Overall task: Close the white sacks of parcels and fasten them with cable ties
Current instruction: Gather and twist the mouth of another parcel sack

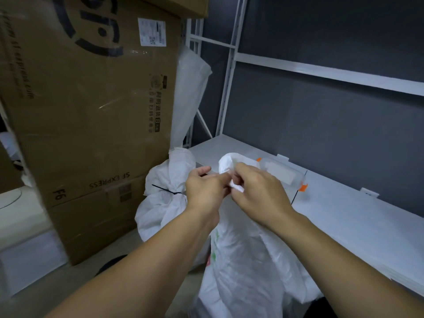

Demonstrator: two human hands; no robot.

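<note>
1. Cardboard box (pixel 91 125): stands at the left, with "SF EXPRESS" printed upside down.
2. White shelf (pixel 344 214): runs along the right.
3. Near sack (pixel 247 260): front centre, against the shelf edge, with its neck bunched upward.
4. Tied sack (pixel 160 203): between box and shelf, its neck bound by a black cable tie (pixel 171 192).
5. Right hand (pixel 259 191): fingers curled round the near sack's bunched neck.
6. Left hand (pixel 204 189): pinches the same neck, touching the right hand.
7. Clear container (pixel 284 175): on the shelf, with orange clips.
</note>
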